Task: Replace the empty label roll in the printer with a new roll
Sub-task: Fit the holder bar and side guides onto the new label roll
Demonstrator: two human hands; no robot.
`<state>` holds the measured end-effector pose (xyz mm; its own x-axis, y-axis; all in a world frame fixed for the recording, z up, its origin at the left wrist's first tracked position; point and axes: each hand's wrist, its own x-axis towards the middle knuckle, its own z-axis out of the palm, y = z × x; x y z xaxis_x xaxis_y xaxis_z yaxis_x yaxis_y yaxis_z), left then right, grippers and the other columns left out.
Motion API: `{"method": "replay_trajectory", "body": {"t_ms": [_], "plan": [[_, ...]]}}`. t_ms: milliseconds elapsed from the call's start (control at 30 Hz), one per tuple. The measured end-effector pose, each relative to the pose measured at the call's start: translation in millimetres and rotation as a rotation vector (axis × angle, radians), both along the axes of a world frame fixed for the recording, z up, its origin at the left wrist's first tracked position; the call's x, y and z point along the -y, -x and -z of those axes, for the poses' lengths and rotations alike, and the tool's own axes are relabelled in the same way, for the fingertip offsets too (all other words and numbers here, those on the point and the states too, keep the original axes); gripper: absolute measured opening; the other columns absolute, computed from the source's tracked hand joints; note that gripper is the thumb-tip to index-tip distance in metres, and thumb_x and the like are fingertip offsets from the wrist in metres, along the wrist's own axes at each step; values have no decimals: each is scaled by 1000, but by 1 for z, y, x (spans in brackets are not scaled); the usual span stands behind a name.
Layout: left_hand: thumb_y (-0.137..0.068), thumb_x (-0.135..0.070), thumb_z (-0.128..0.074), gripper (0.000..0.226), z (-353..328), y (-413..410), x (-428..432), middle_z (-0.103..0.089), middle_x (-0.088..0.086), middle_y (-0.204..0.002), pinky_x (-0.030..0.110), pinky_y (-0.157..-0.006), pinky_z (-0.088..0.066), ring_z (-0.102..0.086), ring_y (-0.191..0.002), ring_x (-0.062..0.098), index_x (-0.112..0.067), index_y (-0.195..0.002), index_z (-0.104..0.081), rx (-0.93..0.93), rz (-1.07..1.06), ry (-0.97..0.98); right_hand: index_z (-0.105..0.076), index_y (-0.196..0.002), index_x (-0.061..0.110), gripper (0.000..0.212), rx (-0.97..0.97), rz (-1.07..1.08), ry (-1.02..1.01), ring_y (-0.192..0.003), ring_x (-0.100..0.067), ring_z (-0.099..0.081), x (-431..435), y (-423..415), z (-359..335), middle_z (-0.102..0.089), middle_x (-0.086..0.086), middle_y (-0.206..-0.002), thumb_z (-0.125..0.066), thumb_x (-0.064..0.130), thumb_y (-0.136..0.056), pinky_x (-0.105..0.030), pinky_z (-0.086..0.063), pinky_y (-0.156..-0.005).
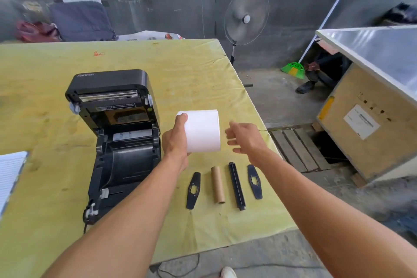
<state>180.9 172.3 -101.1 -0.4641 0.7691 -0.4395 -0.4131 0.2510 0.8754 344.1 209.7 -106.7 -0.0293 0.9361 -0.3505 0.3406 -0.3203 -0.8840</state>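
Observation:
A black label printer (117,140) stands on the yellow-covered table (191,70) with its lid tipped back and its roll bay bare. My left hand (174,142) grips the left end of a new white label roll (203,130), held above the table to the right of the printer. My right hand (244,139) hovers just right of the roll, fingers spread, not touching it. In a row near the table's front edge lie a black roll guide (193,190), the empty brown cardboard core (218,184), a black spindle bar (236,185) and a second black guide (254,181).
A lined white sheet (10,174) overhangs the table's left edge. The table's right edge drops to a concrete floor with a wooden pallet (297,146). A standing fan (246,17) and a metal-topped wooden crate (370,124) stand to the right. A person's leg (316,74) shows beside the crate.

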Motion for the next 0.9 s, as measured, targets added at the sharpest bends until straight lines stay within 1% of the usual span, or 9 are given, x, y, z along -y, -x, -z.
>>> {"method": "replay_trajectory", "body": {"t_ms": [67, 133, 200, 333, 433, 600, 700, 767, 900], "plan": [[-85, -42, -64, 26, 2, -4, 0, -64, 4, -82, 36, -72, -47, -62, -69, 22, -17, -79, -58, -8, -16, 20, -62, -89, -5, 28, 327, -110, -41, -68, -26, -57, -2, -11, 24, -69, -16, -89, -55, 22, -90, -39, -51, -64], [-84, -41, -64, 25, 6, -9, 0, -64, 3, -81, 36, -72, -46, -62, -70, 22, -18, -80, -59, 12, -40, 41, -63, -100, -3, 23, 559, -260, -29, -79, -33, -64, 2, -17, 47, -70, -19, -97, -57, 15, -86, -37, -53, -68], [-83, -41, -65, 22, 9, -14, 5, -64, 3, -82, 36, -72, -45, -63, -70, 23, -19, -82, -60, 56, -76, 56, -57, -109, 3, 25, 687, -389, -14, -90, -34, -62, 11, -21, 65, -65, -15, -104, -56, 17, -88, -37, -50, -70], [-86, -39, -64, 19, 14, -22, 17, -65, 4, -81, 40, -76, -46, -63, -70, 23, -21, -85, -59, 115, -136, 69, -40, -97, 11, 20, 758, -490, -29, -73, -27, -50, 21, -25, 87, -48, -5, -84, -57, 19, -89, -33, -36, -52], [-88, -39, -63, 19, 14, -23, 21, -64, 3, -82, 42, -79, -49, -63, -70, 22, -21, -88, -57, 127, -149, 76, -40, -97, 11, 20, 704, -452, 9, -74, -25, -51, 19, -22, 89, -45, -1, -77, -57, 17, -88, -32, -39, -56], [-82, -44, -67, 25, 11, -13, 19, -67, 5, -94, 49, -89, -51, -65, -83, 27, -24, -94, -60, 138, -131, 92, -50, -106, 10, 33, 481, -229, 69, -84, -29, -62, 2, -29, 68, -61, -8, -92, -64, 26, -80, -34, -49, -67], [-78, -47, -69, 32, 6, -6, 16, -68, 6, -101, 49, -87, -51, -66, -89, 30, -26, -99, -60, 143, -103, 82, -58, -107, 5, 40, 110, 117, 55, -73, -27, -70, -24, -36, 35, -70, -17, -94, -66, 25, -73, -44, -62, -73], [-76, -49, -70, 37, -2, -2, 13, -69, 7, -103, 48, -86, -52, -67, -92, 30, -25, -103, -60, 148, -92, 68, -57, -112, 2, 44, -149, 326, -6, -67, -25, -68, -39, -39, 8, -68, -21, -98, -65, 19, -73, -42, -63, -68], [-78, -49, -70, 34, -17, 3, 4, -68, 6, -101, 42, -79, -53, -66, -88, 28, -24, -98, -59, 141, -69, 51, -49, -112, -2, 31, -422, 491, -68, -73, -26, -72, -40, -27, -35, -60, -14, -96, -63, 7, -85, -44, -62, -81]]}}
